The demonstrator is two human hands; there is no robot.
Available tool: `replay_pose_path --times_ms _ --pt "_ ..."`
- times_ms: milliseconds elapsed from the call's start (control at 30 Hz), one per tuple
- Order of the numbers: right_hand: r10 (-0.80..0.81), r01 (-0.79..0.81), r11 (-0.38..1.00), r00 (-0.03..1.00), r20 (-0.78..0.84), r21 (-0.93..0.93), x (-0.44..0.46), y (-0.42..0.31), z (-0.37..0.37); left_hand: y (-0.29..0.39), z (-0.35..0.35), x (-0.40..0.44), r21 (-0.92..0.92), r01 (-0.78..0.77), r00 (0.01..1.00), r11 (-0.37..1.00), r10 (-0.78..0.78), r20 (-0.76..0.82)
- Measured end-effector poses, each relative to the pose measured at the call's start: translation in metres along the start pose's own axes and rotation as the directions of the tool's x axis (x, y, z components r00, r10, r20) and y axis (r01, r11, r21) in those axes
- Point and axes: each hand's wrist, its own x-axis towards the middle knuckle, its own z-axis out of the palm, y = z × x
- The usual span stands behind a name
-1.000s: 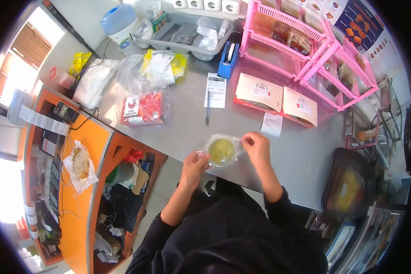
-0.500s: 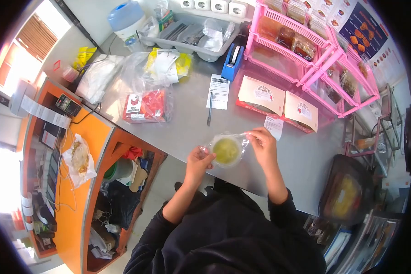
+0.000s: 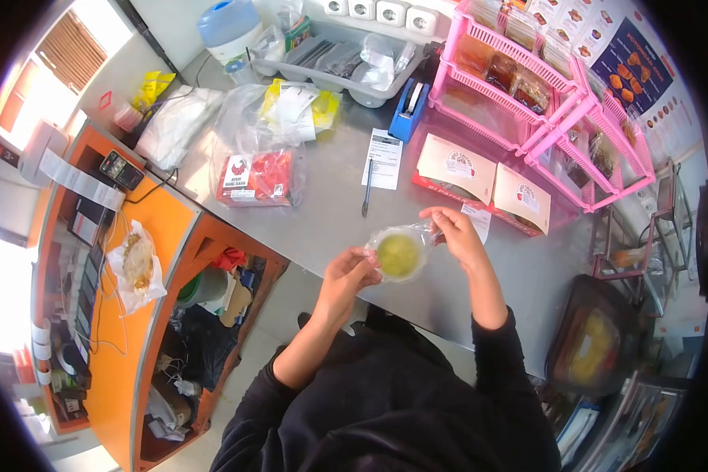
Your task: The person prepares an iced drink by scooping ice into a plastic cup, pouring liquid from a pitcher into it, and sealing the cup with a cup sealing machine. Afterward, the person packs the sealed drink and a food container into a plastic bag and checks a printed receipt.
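A round tub of green contents [image 3: 399,256], wrapped in clear plastic, is held above the front edge of the metal table [image 3: 330,228]. My left hand [image 3: 346,275] grips the tub's left side. At its upper right, my right hand [image 3: 455,230] pinches the plastic wrap and pulls it outward. Beyond the hands lie a receipt [image 3: 384,161] with a pen [image 3: 367,189] on it and a blue tape dispenser [image 3: 409,110]. Two open-flapped food boxes [image 3: 458,167] stand behind my right hand.
A bagged red box [image 3: 257,178] sits at the left of the table. Pink racks [image 3: 499,94] stand at the back right, a grey tray [image 3: 338,59] at the back. An orange counter [image 3: 126,377] stands left, a dark container [image 3: 594,338] right.
The tub and both hands have shifted right in the view. My right hand has drawn the plastic up and outward from the tub. The camera view has shifted slightly.
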Motion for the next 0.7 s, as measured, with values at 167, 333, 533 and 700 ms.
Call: replay_pose_path --times_ms 167,333,533,700 --pt "-0.376 0.263 0.67 0.927 -0.011 -0.694 -0.021 -0.017 0.022 0.004 0.01 -0.001 -0.067 -0.032 0.999 0.997 0.033 0.016" --pt "-0.023 0.035 0.741 0.999 0.028 -0.671 -0.027 -0.042 0.001 0.009 0.012 -0.008 -0.054 -0.07 0.997 0.996 0.072 0.035" --pt "-0.16 0.185 0.974 0.971 0.178 -0.129 -0.033 -0.062 0.016 0.021 0.029 -0.007 -0.013 -0.051 0.981 0.999 0.052 0.186" --pt "-0.122 0.118 0.993 0.968 0.218 0.032 -0.032 -0.067 0.044 0.034 0.03 -0.007 0.307 -0.249 0.956 0.919 0.181 0.232"
